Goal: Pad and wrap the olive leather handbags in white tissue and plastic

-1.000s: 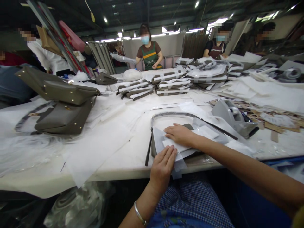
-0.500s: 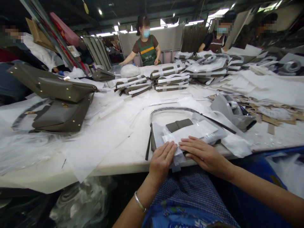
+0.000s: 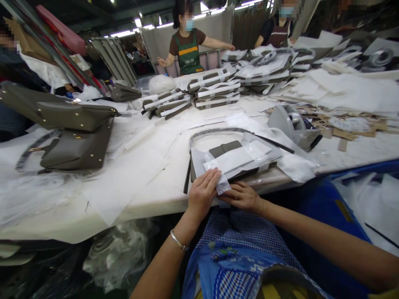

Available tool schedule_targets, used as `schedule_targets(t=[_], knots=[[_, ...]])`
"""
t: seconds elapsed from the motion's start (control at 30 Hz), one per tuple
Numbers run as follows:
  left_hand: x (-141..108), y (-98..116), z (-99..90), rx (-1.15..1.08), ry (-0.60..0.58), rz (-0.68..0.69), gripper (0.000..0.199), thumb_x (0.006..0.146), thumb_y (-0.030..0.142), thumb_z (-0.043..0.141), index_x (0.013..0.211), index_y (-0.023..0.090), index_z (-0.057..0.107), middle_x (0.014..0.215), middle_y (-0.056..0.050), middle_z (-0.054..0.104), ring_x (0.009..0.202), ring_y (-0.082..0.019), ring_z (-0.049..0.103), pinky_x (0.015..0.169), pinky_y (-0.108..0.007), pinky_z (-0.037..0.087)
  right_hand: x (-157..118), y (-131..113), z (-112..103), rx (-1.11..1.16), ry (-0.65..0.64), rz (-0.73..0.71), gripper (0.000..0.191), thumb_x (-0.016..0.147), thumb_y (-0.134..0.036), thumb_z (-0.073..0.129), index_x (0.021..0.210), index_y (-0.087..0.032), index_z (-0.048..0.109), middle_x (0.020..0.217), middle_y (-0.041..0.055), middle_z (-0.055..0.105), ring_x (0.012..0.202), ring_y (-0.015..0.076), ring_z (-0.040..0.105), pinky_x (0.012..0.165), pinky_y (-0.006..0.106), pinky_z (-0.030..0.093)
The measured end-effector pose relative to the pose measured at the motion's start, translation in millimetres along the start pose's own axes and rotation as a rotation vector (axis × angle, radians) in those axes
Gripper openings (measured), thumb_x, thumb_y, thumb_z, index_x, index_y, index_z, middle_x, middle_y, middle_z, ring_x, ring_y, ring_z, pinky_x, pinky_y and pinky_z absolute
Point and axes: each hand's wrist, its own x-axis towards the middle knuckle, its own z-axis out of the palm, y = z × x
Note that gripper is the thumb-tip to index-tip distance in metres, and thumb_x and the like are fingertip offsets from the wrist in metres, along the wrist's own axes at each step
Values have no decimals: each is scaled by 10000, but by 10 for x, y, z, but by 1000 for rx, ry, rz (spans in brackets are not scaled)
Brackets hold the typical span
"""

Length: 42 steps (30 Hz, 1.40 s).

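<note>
A grey-brown bag lies flat near the table's front edge, with white paper over it and its wrapped strap arched behind. My left hand presses on the paper's near left corner, fingers together, beside a clear plastic strip. At the bag's front edge, my right hand has its fingers curled at the strip, its thumb side low by the table edge. What its fingertips grip is too small to make out.
Larger bags stand at the left. Stacked wrapped bags lie farther back, and a grey tape dispenser sits right of the bag. Two people are across the table; a blue bin stands at the right.
My right hand has slid off the top of the paper to the bag's front edge and curled. My left hand stays on the left corner. The view has shifted, and the person opposite has spread their arms.
</note>
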Motion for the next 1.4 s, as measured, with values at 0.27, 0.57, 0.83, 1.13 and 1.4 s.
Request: schedule_targets(t=[0.27, 0.57, 0.83, 1.13, 1.4], knots=[[3, 5, -11, 33, 7, 44, 537, 943, 171, 573, 1463, 208, 445, 1403, -76, 590, 1314, -220, 538, 1061, -367, 497, 75, -149, -320, 279, -63, 42, 204, 953, -121, 550, 1088, -161, 697, 1033, 62, 769, 1042, 166, 693, 923, 338, 566], [7, 26, 15, 8, 35, 24, 486, 937, 146, 572, 1415, 188, 497, 1393, -74, 598, 1296, -215, 552, 1071, -375, 496, 315, 45, -624, 4, -48, 181, 364, 919, -129, 610, 1266, -233, 642, 1139, 60, 733, 1100, 198, 636, 984, 357, 477], [21, 12, -2, -25, -1, 4, 494, 931, 163, 585, 1414, 200, 492, 1375, -73, 614, 1279, -209, 569, 1072, -377, 506, 486, 166, -496, -21, -3, 45, 241, 937, -128, 575, 1102, -246, 705, 910, -3, 759, 900, 159, 631, 837, 326, 448], [195, 31, -356, -262, -173, -135, 492, 904, 269, 632, 1384, 229, 533, 1443, -72, 551, 1277, -219, 573, 1080, -364, 505, 357, 207, -336, 13, -22, 70, 271, 924, -139, 611, 1169, -231, 684, 914, -2, 760, 831, 152, 623, 756, 325, 434], [66, -19, -59, -55, 34, 29, 375, 953, 153, 571, 1326, 185, 584, 1331, -72, 645, 1235, -192, 607, 1030, -344, 551, 197, 208, -349, -2, -49, 33, 305, 929, -128, 609, 1219, -207, 663, 1032, 15, 764, 945, 155, 655, 875, 337, 477]])
